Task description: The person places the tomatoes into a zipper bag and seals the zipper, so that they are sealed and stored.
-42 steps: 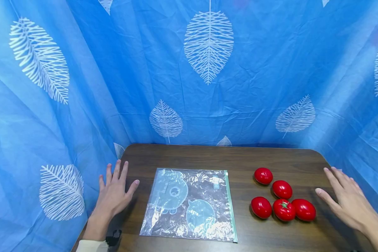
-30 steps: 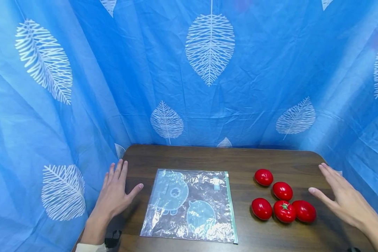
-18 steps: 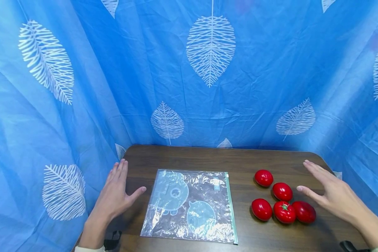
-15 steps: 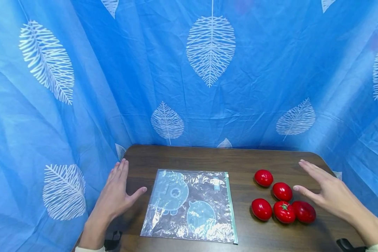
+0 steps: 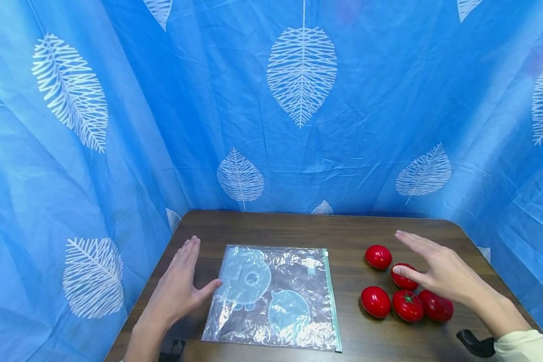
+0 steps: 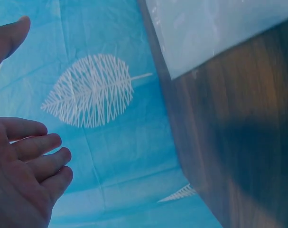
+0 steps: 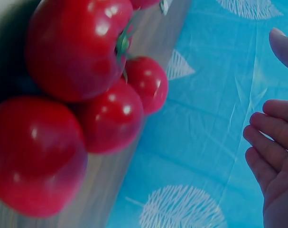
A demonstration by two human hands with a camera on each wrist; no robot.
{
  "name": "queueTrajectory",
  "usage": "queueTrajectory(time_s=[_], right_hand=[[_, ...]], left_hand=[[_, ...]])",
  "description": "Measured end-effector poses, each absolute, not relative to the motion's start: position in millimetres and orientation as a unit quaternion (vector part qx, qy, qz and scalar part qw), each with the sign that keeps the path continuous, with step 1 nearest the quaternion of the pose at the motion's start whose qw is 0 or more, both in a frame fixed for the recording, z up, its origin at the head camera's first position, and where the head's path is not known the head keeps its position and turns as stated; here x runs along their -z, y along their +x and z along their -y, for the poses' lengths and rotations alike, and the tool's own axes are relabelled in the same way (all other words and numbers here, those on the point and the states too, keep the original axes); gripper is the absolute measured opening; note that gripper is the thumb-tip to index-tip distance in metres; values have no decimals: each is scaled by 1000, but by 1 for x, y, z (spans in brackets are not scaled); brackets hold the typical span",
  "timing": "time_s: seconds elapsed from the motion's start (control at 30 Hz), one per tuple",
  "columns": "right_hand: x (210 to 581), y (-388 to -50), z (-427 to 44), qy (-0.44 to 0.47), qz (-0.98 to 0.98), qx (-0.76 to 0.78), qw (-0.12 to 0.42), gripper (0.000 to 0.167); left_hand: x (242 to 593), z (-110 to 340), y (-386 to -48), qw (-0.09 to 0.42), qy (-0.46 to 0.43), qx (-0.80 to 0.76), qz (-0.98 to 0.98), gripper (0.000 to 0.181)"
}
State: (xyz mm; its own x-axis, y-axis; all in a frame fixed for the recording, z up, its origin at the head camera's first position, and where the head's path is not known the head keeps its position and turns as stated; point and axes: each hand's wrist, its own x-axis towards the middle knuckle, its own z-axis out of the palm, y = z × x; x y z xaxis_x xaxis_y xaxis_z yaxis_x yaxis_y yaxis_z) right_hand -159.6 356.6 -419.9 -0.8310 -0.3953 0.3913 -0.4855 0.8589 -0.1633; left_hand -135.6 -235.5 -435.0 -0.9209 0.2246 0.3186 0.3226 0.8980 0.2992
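Observation:
In the head view a clear zip bag (image 5: 294, 296) with pale blue animal prints lies flat, its green zip edge on the right. The left hand (image 5: 176, 286) hovers at the bag's left side, fingers extended and thumb out, holding nothing. Several red tomatoes sit right of the bag; one (image 5: 408, 305) shows a green stem. Above the rear right ones hangs the right hand (image 5: 448, 274), fingers extended and empty, partly covering a tomato (image 5: 404, 281). The left wrist view shows the left hand (image 6: 25, 166) with spread thumb; the right wrist view shows the right hand (image 7: 276, 137) beside tomatoes (image 7: 37, 156).
The dark wooden table (image 5: 271, 226) has rounded far corners. A blue curtain (image 5: 362, 100) with white leaf prints hangs behind it and along both sides. A black strap (image 5: 475, 344) is at the right wrist, and another (image 5: 174, 350) is near the left wrist.
The right hand has moved left, from beyond the tomatoes to over them. The left hand has shifted a little right, toward the bag. Bag and tomatoes have stayed in place.

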Motion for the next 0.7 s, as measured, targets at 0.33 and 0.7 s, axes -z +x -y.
queueTrajectory(time_s=[0.33,0.7], right_hand=[[423,-171,-326,255,949,-136,123,78],[441,-181,-299,283,948,-128,67,73]], left_hand=[[447,214,-130,112,-158,181,964,108],[464,182,-124,52,-179,183,965,103]])
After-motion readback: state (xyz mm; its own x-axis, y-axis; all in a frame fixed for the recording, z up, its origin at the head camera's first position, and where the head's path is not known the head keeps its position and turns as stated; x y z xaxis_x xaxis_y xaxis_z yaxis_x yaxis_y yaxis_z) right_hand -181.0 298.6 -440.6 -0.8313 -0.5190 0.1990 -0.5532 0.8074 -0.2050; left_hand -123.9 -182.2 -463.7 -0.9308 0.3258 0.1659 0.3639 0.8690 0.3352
